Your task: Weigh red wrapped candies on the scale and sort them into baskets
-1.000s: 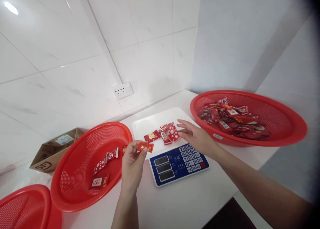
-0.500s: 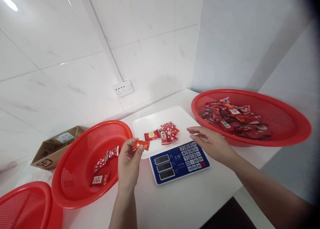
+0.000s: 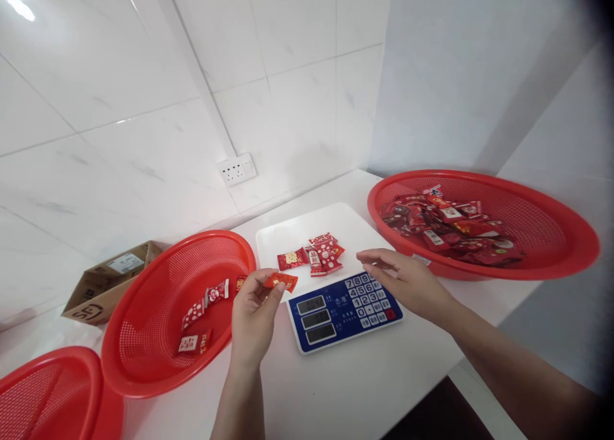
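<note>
Between thumb and fingers, my left hand (image 3: 255, 312) pinches an orange-red wrapped candy (image 3: 283, 281) over the scale's near left edge. My right hand (image 3: 403, 280) hovers by the keypad's upper right, fingers apart and nothing in it. The scale has a white pan (image 3: 275, 238) and a blue panel (image 3: 343, 304) with three displays and number keys. On the pan lie a red candy with gold print (image 3: 292, 258) and, beside it, a small heap of red and white candies (image 3: 326, 254). The right red basket (image 3: 561, 235) holds many red wrapped candies.
Left of the scale, a red basket (image 3: 139, 312) contains several candies. Another red basket (image 3: 81, 389) is at the lower left corner. Behind them sits an open cardboard box (image 3: 86, 302). A socket (image 3: 237, 169) is on the tiled wall.
My left hand has shifted slightly right with the candy, uncovering another candy in the left basket. My right hand has drawn a little closer to the keypad.
</note>
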Motion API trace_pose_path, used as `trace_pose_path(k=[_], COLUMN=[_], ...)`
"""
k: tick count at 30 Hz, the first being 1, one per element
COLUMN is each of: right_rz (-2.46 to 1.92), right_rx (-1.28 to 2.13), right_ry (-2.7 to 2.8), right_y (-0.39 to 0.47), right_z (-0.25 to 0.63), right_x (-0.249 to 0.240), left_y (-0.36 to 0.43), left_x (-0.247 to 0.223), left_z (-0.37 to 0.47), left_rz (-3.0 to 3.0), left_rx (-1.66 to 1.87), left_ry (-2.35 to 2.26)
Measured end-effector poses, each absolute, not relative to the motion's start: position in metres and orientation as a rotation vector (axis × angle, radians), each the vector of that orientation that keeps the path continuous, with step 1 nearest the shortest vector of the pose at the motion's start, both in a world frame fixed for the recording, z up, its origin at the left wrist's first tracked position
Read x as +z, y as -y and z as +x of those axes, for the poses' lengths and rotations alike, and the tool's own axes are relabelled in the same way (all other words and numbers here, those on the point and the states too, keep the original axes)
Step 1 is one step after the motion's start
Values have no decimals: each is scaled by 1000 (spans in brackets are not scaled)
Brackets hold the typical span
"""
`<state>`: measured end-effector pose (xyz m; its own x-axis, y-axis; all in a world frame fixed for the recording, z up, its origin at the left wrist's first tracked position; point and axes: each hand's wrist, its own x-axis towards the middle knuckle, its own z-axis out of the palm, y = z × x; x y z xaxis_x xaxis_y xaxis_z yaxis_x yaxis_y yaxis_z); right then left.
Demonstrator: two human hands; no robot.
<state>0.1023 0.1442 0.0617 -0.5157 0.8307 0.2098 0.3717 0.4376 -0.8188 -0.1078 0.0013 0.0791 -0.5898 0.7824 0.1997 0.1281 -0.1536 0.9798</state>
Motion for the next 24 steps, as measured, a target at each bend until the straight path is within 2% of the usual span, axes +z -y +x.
trace_pose_path(k=[4, 7, 11, 17, 20, 24], right_rz=[-881, -668, -373, -279, -296, -385], right_rx=[1095, 1221, 1174, 1209, 1260, 1314], right_ry=[2219, 2393, 2629, 2702, 2720, 2755], right_y=[-130, -114, -97, -83, -81, -79], right_z=[100, 99, 98, 108, 116, 125], right_x=[65, 65, 59, 49, 42, 15], left_y=[0, 2, 8, 19, 20, 11], left_x=[80, 83, 92, 105, 107, 99], left_z=[-99, -85, -66, -65, -75, -91], left_rz=[1093, 1131, 1344, 1637, 1632, 1433], left_rx=[1662, 1436, 1113, 760, 797, 1085], left_ry=[-1601, -1502, -1472, -1507, -1541, -1878])
